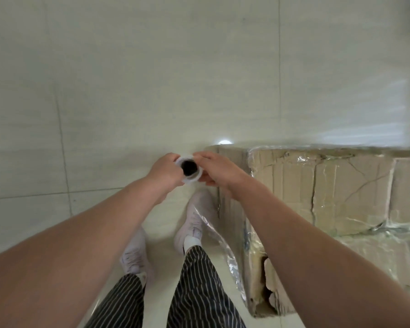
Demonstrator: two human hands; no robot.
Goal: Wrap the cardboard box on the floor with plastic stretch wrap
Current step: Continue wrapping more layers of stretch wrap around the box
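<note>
Head view, looking down past both forearms. The roll of stretch wrap (pixel 191 180) is held upright and end-on to me, its dark core hole showing. The left hand (pixel 165 170) is curled round its left side and the right hand (pixel 214 168) round its right. The fingers of both are clamped on the roll, though the fingertips on the far side are mostly hidden. The cardboard box (pixel 341 185) sits on the tiled floor (pixel 128 91) to the wearer's right, its upper left corner just beside the roll. Glossy film already lies over its top and side faces. A loose, crinkled band of film (pixel 219 237) hangs down the box's left side, close to the right shoe (pixel 194 216). I cannot tell whether it runs unbroken up to the roll. My read: mid-wrap, rounding a corner. Risks from here: film pulled hard at a sharp angle could snag on the corner edge and tear. Slack in that hanging band could leave a loose layer, or bunch into a rope instead of lying flat. The right foot is near enough to tread on the band and yank the web. The box is creased and split, with a torn lower corner (pixel 268 292), so strong tension might drag it or crush that corner further. With both palms wrapped round the roll, it may not spin freely and could jerk.
</note>
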